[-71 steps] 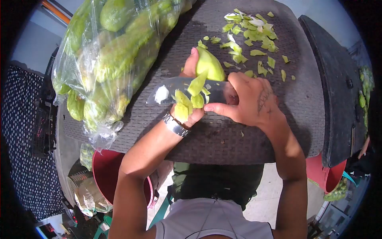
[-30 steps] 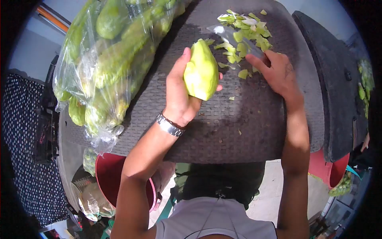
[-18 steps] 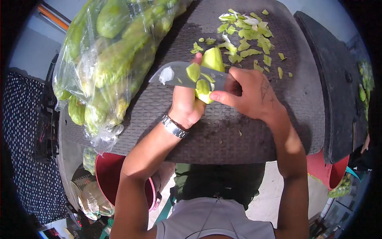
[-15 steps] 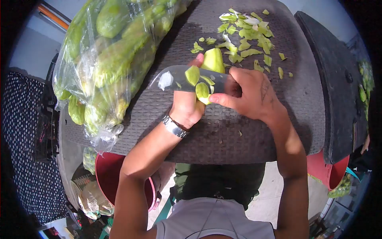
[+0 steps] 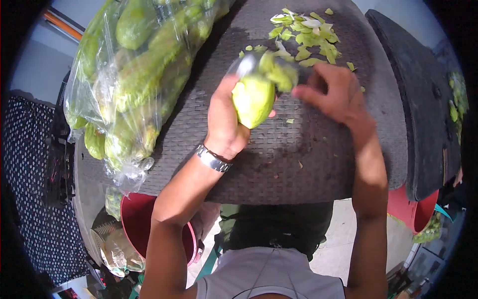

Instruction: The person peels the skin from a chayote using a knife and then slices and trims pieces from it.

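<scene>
A pale green peeled fruit [image 5: 254, 102] rests in my left hand [image 5: 222, 115], with the fingers wrapped round its far side. My right hand [image 5: 334, 92] grips a knife [image 5: 247, 65], blurred by motion, whose handle is hidden in the fingers. Green peel pieces [image 5: 281, 74] cling to the blade, which lies just beyond the fruit's top end. Past the knife, a scattered pile of peelings [image 5: 308, 35] lies on the woven dark table [image 5: 239, 182].
A clear plastic bag of green fruits [image 5: 144, 74] fills the table's left side. Below the table's front edge are a red bucket [image 5: 137, 219] at left and another red container [image 5: 416, 212] at right. A black panel [image 5: 423, 109] stands along the right edge.
My right hand has moved the knife away and to the right, off the front of the fruit, carrying peel on the blade. More of the fruit shows in my left hand.
</scene>
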### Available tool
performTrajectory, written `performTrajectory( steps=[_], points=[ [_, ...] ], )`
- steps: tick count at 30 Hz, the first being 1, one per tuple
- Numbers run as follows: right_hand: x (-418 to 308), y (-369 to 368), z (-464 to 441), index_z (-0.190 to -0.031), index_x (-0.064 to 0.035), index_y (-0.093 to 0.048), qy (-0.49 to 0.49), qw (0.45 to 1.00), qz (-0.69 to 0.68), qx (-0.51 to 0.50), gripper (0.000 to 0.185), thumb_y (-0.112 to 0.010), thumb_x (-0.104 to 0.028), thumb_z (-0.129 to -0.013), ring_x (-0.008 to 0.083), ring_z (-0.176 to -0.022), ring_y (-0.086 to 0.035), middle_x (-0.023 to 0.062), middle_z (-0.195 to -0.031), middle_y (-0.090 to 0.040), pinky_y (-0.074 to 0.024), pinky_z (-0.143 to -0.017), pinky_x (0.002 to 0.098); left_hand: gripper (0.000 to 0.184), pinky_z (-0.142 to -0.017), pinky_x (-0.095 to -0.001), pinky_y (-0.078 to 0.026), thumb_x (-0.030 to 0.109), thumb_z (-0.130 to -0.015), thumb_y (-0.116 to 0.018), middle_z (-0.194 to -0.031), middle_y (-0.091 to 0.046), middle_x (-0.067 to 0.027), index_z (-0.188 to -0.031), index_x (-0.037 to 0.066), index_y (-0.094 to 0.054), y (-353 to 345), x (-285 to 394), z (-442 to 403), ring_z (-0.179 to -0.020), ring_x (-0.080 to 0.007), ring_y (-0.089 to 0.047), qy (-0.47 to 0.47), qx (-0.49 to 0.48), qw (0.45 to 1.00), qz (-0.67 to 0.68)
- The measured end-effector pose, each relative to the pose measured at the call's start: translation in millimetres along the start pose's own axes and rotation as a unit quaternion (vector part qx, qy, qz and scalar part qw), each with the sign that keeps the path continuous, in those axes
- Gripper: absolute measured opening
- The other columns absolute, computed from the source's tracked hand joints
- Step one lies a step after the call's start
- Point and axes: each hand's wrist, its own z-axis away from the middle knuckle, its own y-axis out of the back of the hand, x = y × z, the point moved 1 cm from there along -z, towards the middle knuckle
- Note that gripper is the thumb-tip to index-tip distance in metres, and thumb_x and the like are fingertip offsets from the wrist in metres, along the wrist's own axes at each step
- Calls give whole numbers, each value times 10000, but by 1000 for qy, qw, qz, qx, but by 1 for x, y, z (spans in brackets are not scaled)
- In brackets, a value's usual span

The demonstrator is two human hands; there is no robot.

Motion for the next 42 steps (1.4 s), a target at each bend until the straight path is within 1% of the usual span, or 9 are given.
performTrajectory(
  steps=[7,16,21,28,32,36,38,40,42],
  points=[
    [35,23,-8,-780,5,-673,-94,994,-44,21,620,-743,-599,-900,256,-625,-641,148,-660,-649,-478,-627,387,549,-726,-444,-629,544,-1034,-544,-1032,-729,-133,-1252,55,-664,-1,-1,-5,-863,-314,-726,56,-31,998,7],
    [-44,-14,9,-733,-2,-640,4,988,-132,-79,601,-804,-571,-839,275,-588,-670,103,-619,-646,-519,-598,388,443,-1023,-386,-538,449,-1106,-482,-1286,-678,-92,-1379,110,-561,6,-14,0,-1152,-244,-675,2,-8,998,61],
    [-32,-4,7,-720,-6,-629,28,996,-79,-29,584,-810,-545,-851,291,-583,-653,112,-615,-637,-500,-589,401,484,-792,-443,-624,445,-1082,-493,-1189,-712,-132,-1339,46,-586,18,-13,-5,-981,-275,-729,29,-73,997,15],
    [39,19,-9,-804,25,-665,-124,989,-71,29,650,-678,-609,-946,236,-562,-585,164,-661,-614,-462,-600,413,540,-773,-464,-639,489,-1013,-592,-1077,-729,-161,-1256,12,-657,0,3,-2,-936,-327,-735,39,-57,997,-17],
    [23,17,1,-872,29,-676,-315,890,-322,-68,665,-673,-633,-934,245,-592,-593,148,-674,-622,-466,-620,419,509,-888,-514,-615,471,-1033,-573,-1142,-720,-133,-1299,43,-645,1,-1,-7,-1037,-314,-716,57,-44,997,34],
    [-32,-5,2,-737,1,-607,-122,985,-102,-72,677,-754,-650,-854,262,-628,-645,137,-696,-657,-514,-653,393,493,-910,-476,-601,481,-1027,-617,-1193,-702,-104,-1282,59,-629,-6,1,-5,-1014,-247,-719,40,-35,997,56],
    [-59,-17,12,-736,-25,-592,-69,987,-88,-113,674,-776,-668,-820,282,-670,-685,140,-748,-681,-536,-689,408,495,-880,-415,-603,526,-1015,-629,-1158,-714,-95,-1243,87,-647,3,-10,-6,-1020,-224,-718,-2,38,999,35],
    [-66,-27,18,-746,-52,-569,-2,993,-57,-106,639,-813,-641,-795,284,-662,-688,108,-735,-671,-531,-671,412,558,-812,-371,-604,642,-994,-586,-1014,-739,-82,-1121,107,-676,5,0,-5,-901,-218,-738,74,-85,993,37],
    [-62,-41,26,-768,-81,-537,72,996,-10,-53,588,-863,-570,-780,268,-604,-653,40,-657,-626,-501,-599,406,600,-785,-365,-612,674,-985,-570,-972,-736,-82,-1114,98,-676,-2,-1,2,-858,-217,-742,44,-34,998,-1]
  ],
)
